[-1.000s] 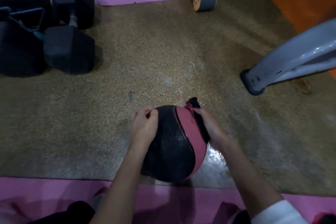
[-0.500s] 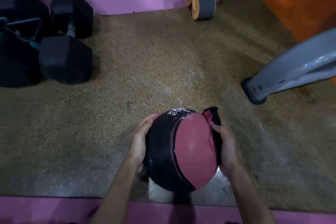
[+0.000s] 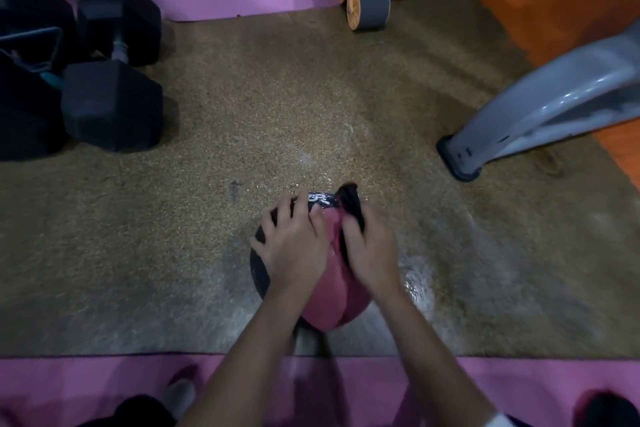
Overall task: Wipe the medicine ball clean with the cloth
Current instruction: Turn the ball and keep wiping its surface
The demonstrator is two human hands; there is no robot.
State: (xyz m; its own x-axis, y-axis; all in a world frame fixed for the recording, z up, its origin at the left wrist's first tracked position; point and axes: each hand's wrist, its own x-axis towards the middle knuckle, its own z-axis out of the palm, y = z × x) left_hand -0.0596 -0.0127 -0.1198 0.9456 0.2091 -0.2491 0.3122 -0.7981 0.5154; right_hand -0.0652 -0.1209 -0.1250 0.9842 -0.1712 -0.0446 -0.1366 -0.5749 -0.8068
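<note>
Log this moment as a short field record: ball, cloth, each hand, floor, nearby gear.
ball: medicine ball, black and pink, on the mat
cloth: dark cloth, pressed on ball's top right
left hand: spread flat on ball
right hand: holding cloth
floor: brown mat, wet sheen right of ball
gear: dumbbell, ab wheel

Both hands reach forward side by side, left (image 3: 294,246) fingers spread flat, right (image 3: 372,250) fingers curled closed.
</note>
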